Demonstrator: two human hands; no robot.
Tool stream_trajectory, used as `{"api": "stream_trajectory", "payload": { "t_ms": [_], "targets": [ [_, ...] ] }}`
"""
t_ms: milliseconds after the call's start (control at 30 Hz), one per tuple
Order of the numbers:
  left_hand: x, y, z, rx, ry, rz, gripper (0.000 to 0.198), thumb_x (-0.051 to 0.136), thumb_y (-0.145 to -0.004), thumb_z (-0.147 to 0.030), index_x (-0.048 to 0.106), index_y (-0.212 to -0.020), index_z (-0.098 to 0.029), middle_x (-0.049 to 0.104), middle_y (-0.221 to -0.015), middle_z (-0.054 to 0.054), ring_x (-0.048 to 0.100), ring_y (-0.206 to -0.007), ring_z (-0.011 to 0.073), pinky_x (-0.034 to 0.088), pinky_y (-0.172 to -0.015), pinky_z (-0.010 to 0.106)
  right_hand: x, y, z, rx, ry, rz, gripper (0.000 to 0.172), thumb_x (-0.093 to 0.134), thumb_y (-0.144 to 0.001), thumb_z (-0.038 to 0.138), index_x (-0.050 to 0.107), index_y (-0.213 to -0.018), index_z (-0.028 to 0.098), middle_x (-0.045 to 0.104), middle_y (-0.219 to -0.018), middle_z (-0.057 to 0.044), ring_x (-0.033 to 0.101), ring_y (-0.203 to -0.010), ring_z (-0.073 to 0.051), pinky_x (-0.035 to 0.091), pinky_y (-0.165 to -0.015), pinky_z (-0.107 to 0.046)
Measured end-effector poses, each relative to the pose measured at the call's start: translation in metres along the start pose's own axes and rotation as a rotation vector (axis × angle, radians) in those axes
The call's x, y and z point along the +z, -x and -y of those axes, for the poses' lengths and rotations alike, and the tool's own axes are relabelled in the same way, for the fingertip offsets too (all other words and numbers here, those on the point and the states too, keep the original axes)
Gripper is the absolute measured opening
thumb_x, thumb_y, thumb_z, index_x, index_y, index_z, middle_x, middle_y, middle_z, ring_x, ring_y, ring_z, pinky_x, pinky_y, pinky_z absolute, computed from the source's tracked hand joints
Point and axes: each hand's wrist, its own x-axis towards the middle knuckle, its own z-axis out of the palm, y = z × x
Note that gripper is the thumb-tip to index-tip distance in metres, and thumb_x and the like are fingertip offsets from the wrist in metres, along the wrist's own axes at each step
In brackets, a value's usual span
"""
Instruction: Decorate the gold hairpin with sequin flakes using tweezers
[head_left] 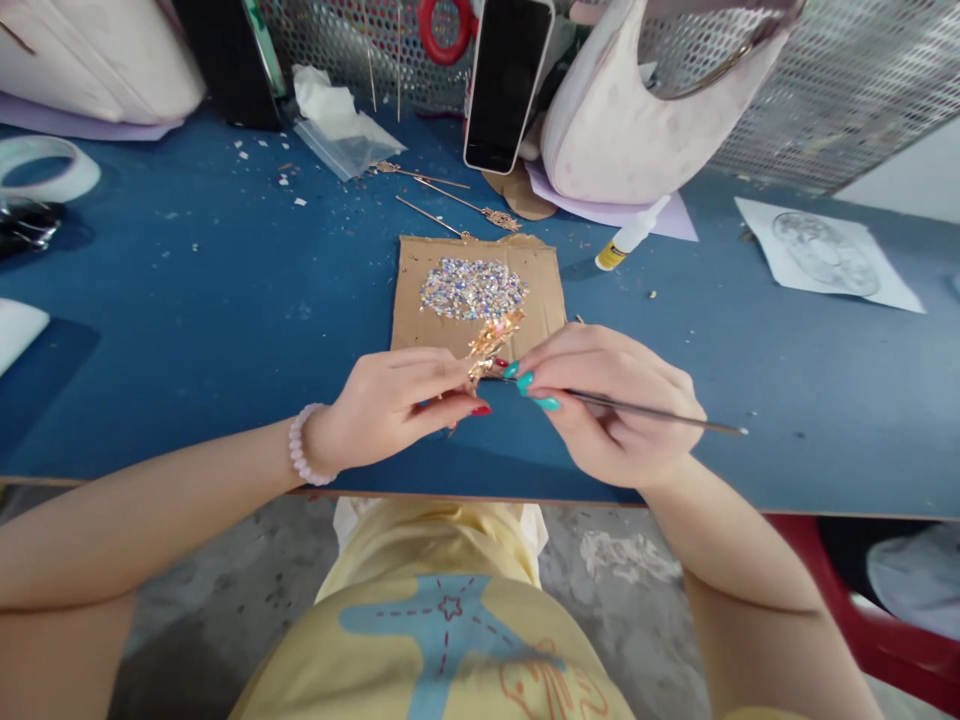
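My left hand (pixel 409 400) pinches a gold filigree hairpin (pixel 495 335) between thumb and fingers, its ornate end raised over the cardboard's near edge. My right hand (pixel 611 400) is closed in a pen grip round a thin dark rod-like tool (pixel 652 408). The tool's working tip meets or nearly meets the hairpin; fingers hide the exact contact. Behind the hairpin, a heap of small glittering multicoloured chips (pixel 474 288) lies on a piece of brown cardboard (pixel 409 325).
Several similar gold hairpins (pixel 457 198) lie beyond the cardboard. A small white glue bottle (pixel 631 236) stands to their right. A phone (pixel 508 85) leans upright at the back beside a pale bag (pixel 637 120). A tape roll (pixel 52 170) and a printed sheet (pixel 829 255) sit at the sides.
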Motion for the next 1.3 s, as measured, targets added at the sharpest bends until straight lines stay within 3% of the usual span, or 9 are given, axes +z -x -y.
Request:
{"api": "stream_trajectory", "payload": {
  "t_ms": [167,267,433,600,767,900,1000,1133,1300],
  "targets": [
    [0.0,-0.002,0.003,-0.141,0.122,0.066,0.039,0.057,-0.114,-0.031,0.07,-0.077,-0.025,0.075,-0.068,-0.005,0.071,-0.063,0.0104,0.052,-0.065,0.021,0.007,0.002,-0.001,0.138,-0.112,0.041,0.013,0.069,-0.106,0.017,0.077,-0.096,0.018,0.083,-0.089,-0.005,0.082,-0.082,-0.016,0.069,-0.076,-0.029],
    [0.0,-0.004,0.003,-0.137,0.139,0.064,0.038,0.057,-0.113,-0.03,0.069,-0.078,-0.025,0.075,-0.068,-0.005,0.07,-0.063,0.0106,0.051,-0.064,0.02,0.009,0.002,-0.001,0.121,-0.159,0.062,0.015,0.068,-0.108,0.018,0.077,-0.096,0.018,0.083,-0.089,-0.006,0.083,-0.086,-0.017,0.069,-0.078,-0.03],
    [0.0,-0.004,0.002,-0.113,0.145,0.056,0.032,0.057,-0.113,-0.025,0.071,-0.083,-0.024,0.076,-0.07,-0.005,0.072,-0.066,0.0095,0.052,-0.068,0.018,0.008,0.003,-0.007,0.084,-0.137,-0.099,0.016,0.068,-0.108,0.023,0.078,-0.097,0.017,0.084,-0.09,-0.007,0.083,-0.086,-0.018,0.07,-0.077,-0.03],
    [-0.001,-0.001,0.005,-0.171,0.083,0.086,0.037,0.056,-0.114,-0.033,0.074,-0.082,-0.027,0.078,-0.071,-0.004,0.073,-0.067,0.0118,0.055,-0.067,0.021,0.006,0.005,-0.009,0.005,-0.018,-0.032,0.011,0.068,-0.107,0.017,0.077,-0.102,0.016,0.084,-0.094,-0.008,0.083,-0.089,-0.019,0.072,-0.078,-0.032],
    [-0.001,-0.001,0.004,-0.124,0.043,0.068,0.042,0.052,-0.117,-0.039,0.073,-0.082,-0.026,0.078,-0.072,-0.004,0.073,-0.066,0.0107,0.055,-0.067,0.019,0.004,0.004,-0.004,-0.018,0.027,-0.011,0.011,0.066,-0.107,0.014,0.076,-0.104,0.016,0.083,-0.094,-0.008,0.082,-0.089,-0.019,0.072,-0.079,-0.034],
    [-0.001,-0.003,0.002,-0.113,0.099,0.036,0.041,0.056,-0.114,-0.031,0.07,-0.077,-0.024,0.077,-0.07,-0.004,0.072,-0.065,0.0096,0.055,-0.067,0.018,0.005,0.004,-0.004,0.062,-0.004,-0.003,0.015,0.065,-0.11,0.02,0.076,-0.1,0.018,0.083,-0.093,-0.007,0.082,-0.088,-0.018,0.071,-0.078,-0.033],
    [0.0,-0.004,0.002,-0.189,0.209,0.031,0.036,0.061,-0.11,-0.027,0.07,-0.075,-0.023,0.076,-0.067,-0.005,0.072,-0.063,0.0094,0.056,-0.065,0.017,0.007,0.004,-0.007,0.14,-0.123,-0.044,0.018,0.068,-0.11,0.026,0.076,-0.097,0.018,0.082,-0.089,-0.005,0.081,-0.085,-0.016,0.069,-0.077,-0.029],
    [0.003,-0.003,0.004,-0.271,0.271,0.01,0.027,0.064,-0.108,-0.028,0.073,-0.083,-0.022,0.078,-0.071,-0.003,0.07,-0.056,0.0085,0.054,-0.054,0.015,0.008,0.002,-0.013,0.251,-0.304,-0.136,0.02,0.072,-0.108,0.032,0.076,-0.094,0.018,0.08,-0.083,-0.001,0.078,-0.071,-0.011,0.063,-0.064,-0.02],
    [0.003,-0.003,0.005,-0.274,0.291,0.035,0.028,0.063,-0.107,-0.027,0.075,-0.082,-0.02,0.077,-0.069,-0.002,0.07,-0.055,0.008,0.055,-0.055,0.014,0.009,0.004,-0.02,0.416,-0.261,-0.127,0.034,0.075,-0.106,0.046,0.078,-0.088,0.017,0.08,-0.083,0.0,0.077,-0.072,-0.009,0.063,-0.065,-0.018]
  ]
}}
